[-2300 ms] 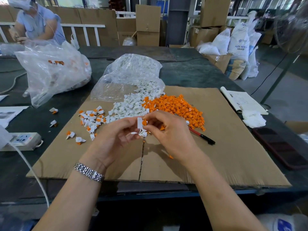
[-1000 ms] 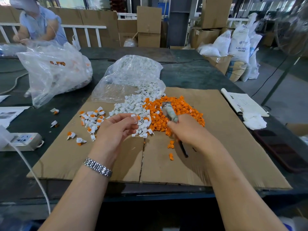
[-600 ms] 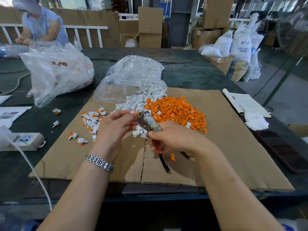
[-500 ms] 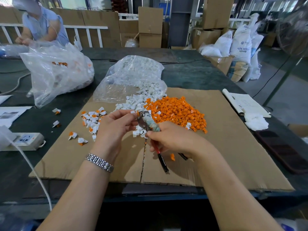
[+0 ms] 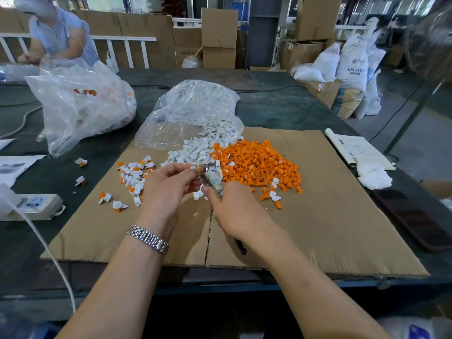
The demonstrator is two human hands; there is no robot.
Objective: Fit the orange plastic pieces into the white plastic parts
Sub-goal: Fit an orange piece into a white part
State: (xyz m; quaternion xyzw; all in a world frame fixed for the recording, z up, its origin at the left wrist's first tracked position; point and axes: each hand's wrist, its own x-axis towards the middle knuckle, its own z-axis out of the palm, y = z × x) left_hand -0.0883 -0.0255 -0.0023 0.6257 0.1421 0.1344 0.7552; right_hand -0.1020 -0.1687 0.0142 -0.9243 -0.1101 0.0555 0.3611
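Observation:
A heap of orange plastic pieces (image 5: 256, 165) lies on the cardboard sheet (image 5: 330, 216), touching a spill of white plastic parts (image 5: 193, 152). Left of them lie several fitted white-and-orange parts (image 5: 133, 176). My right hand (image 5: 234, 211) grips pliers (image 5: 212, 179) whose jaws point up and away; their dark handle tip shows under my wrist. My left hand (image 5: 168, 189) pinches a small white part with orange in it at the plier jaws; the part is mostly hidden by my fingers.
A clear bag of white parts (image 5: 195, 108) lies behind the heaps; a bigger bag (image 5: 80, 104) stands far left, with another person behind it. A power strip (image 5: 34, 206) sits left, papers (image 5: 357, 150), a white cloth (image 5: 374, 177) and a dark phone (image 5: 411, 218) right.
My right hand picked the pliers up from the cardboard and swung them round, bringing the jaws to the part held in my left hand. The left hand stayed nearly in place.

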